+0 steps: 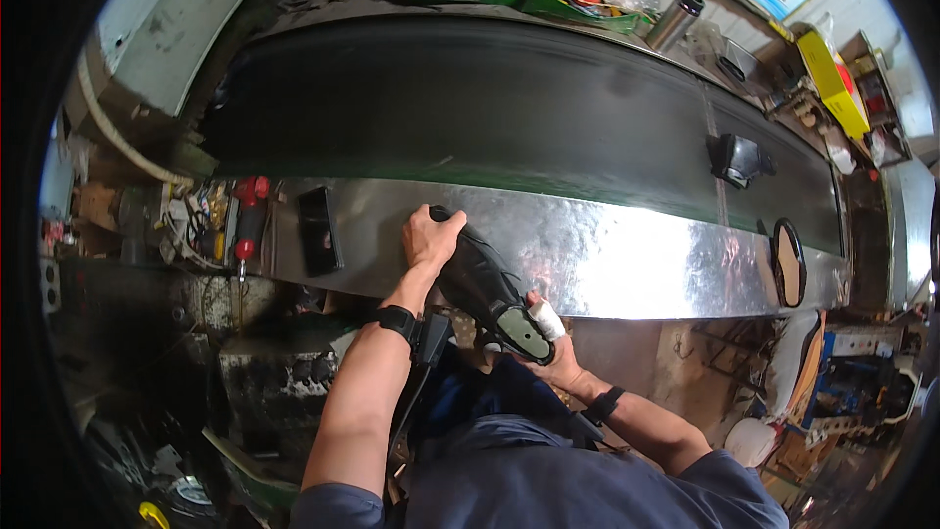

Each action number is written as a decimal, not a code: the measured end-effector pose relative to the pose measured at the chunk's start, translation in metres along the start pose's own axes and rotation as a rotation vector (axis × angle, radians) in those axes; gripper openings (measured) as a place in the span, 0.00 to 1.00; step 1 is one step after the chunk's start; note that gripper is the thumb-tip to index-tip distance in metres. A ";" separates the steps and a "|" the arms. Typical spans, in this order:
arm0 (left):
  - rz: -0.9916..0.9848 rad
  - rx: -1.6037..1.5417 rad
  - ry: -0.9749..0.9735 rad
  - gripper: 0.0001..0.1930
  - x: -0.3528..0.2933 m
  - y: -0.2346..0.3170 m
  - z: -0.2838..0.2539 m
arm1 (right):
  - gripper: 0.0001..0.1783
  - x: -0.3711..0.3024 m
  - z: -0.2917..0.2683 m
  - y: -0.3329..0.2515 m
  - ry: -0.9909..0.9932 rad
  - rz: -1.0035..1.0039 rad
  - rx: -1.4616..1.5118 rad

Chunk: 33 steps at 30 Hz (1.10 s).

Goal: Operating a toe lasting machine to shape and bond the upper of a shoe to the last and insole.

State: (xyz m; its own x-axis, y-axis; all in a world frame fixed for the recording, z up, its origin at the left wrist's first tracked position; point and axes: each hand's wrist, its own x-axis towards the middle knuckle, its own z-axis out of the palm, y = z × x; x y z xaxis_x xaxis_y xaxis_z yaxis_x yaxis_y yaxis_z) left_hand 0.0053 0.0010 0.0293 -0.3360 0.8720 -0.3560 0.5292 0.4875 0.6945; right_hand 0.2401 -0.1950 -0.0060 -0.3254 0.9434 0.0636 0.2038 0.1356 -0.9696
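A black shoe (476, 274) with a green shoe last (525, 333) showing in its opening is held slantwise between my two hands, over the near edge of the metal bench. My left hand (431, 238) has its fingers closed over the far end of the shoe. At the near end, beside the green last, my right hand (558, 358) grips from the right; a white wrapping covers one of its digits. The undersides of both grips are hidden by the shoe.
A shiny metal ledge (627, 255) runs along a dark conveyor belt (470, 103). On the ledge lie a dark phone (319, 230) and a black-rimmed beige sole (787, 263). A black object (741, 159) rests on the belt. A red-handled tool (249, 216) hangs left; a steel flask (676, 20) stands behind.
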 end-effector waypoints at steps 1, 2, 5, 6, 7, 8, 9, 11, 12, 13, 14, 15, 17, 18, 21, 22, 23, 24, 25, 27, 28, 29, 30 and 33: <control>0.009 -0.035 0.049 0.27 -0.001 -0.016 -0.007 | 0.54 0.003 0.004 -0.016 -0.005 0.015 0.021; -0.007 -0.040 0.060 0.27 -0.006 -0.019 -0.014 | 0.54 0.003 0.003 -0.034 0.002 0.038 0.033; 0.034 -0.328 0.120 0.20 -0.033 -0.011 -0.061 | 0.59 0.023 -0.015 -0.075 -0.170 0.061 0.290; 0.078 -0.363 0.185 0.18 -0.041 -0.013 -0.081 | 0.61 0.035 -0.016 -0.089 -0.223 0.107 0.547; 0.090 -0.397 0.216 0.18 -0.052 -0.020 -0.103 | 0.61 0.061 -0.011 -0.126 -0.191 0.276 0.647; 0.123 -0.437 0.242 0.18 -0.057 -0.016 -0.121 | 0.56 0.083 -0.004 -0.124 -0.180 0.360 0.497; 0.132 -0.433 0.249 0.18 -0.066 -0.013 -0.139 | 0.55 0.114 -0.002 -0.136 -0.291 0.561 0.467; 0.166 -0.495 0.339 0.16 -0.090 -0.024 -0.180 | 0.53 0.151 0.022 -0.168 -0.515 0.777 0.377; 0.201 -0.565 0.387 0.15 -0.102 -0.031 -0.198 | 0.53 0.159 0.040 -0.183 -0.603 0.800 0.315; 0.207 -0.626 0.427 0.15 -0.121 -0.043 -0.223 | 0.55 0.162 0.058 -0.216 -0.738 0.774 0.287; 0.212 -0.689 0.476 0.15 -0.145 -0.055 -0.250 | 0.52 0.162 0.079 -0.244 -0.781 0.798 0.188; 0.202 -0.703 0.543 0.12 -0.164 -0.071 -0.274 | 0.49 0.156 0.105 -0.250 -0.797 0.671 0.161; 0.158 -0.659 0.744 0.09 -0.219 -0.098 -0.324 | 0.42 0.139 0.174 -0.254 -0.852 0.397 0.200; 0.094 -0.680 0.769 0.10 -0.240 -0.125 -0.346 | 0.38 0.123 0.207 -0.257 -0.875 0.259 0.264; 0.150 -0.572 0.971 0.11 -0.312 -0.181 -0.398 | 0.25 0.077 0.285 -0.293 -0.825 0.081 0.341; 0.120 -0.569 1.029 0.13 -0.328 -0.180 -0.409 | 0.22 0.066 0.307 -0.295 -0.786 0.007 0.377; 0.146 -0.515 1.076 0.15 -0.344 -0.199 -0.424 | 0.20 0.048 0.325 -0.311 -0.800 0.086 0.439; 0.063 -0.367 1.170 0.18 -0.362 -0.210 -0.441 | 0.18 0.036 0.346 -0.329 -0.804 0.171 0.494; -0.072 -0.421 1.151 0.20 -0.382 -0.228 -0.465 | 0.17 0.023 0.369 -0.341 -0.827 0.185 0.498; -0.136 -0.622 1.174 0.22 -0.422 -0.261 -0.498 | 0.16 -0.007 0.410 -0.364 -0.882 0.321 0.548; -0.045 -0.754 1.216 0.22 -0.434 -0.276 -0.512 | 0.14 -0.015 0.430 -0.366 -0.906 0.317 0.535; -0.028 -1.207 1.052 0.22 -0.452 -0.293 -0.527 | 0.14 -0.024 0.450 -0.367 -0.917 0.345 0.554; 0.031 -1.254 1.076 0.21 -0.470 -0.307 -0.529 | 0.13 -0.033 0.468 -0.369 -0.924 0.374 0.573; 0.080 -1.199 1.233 0.19 -0.490 -0.343 -0.505 | 0.11 -0.040 0.510 -0.385 -0.908 0.454 0.714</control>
State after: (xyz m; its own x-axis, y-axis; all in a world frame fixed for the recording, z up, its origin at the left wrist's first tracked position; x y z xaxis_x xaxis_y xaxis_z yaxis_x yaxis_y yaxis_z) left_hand -0.4047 -0.6166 0.2811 -0.9969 0.0642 -0.0458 -0.0657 -0.3550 0.9326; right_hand -0.2962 -0.4394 0.2443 -0.9360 0.2729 -0.2221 0.0094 -0.6116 -0.7911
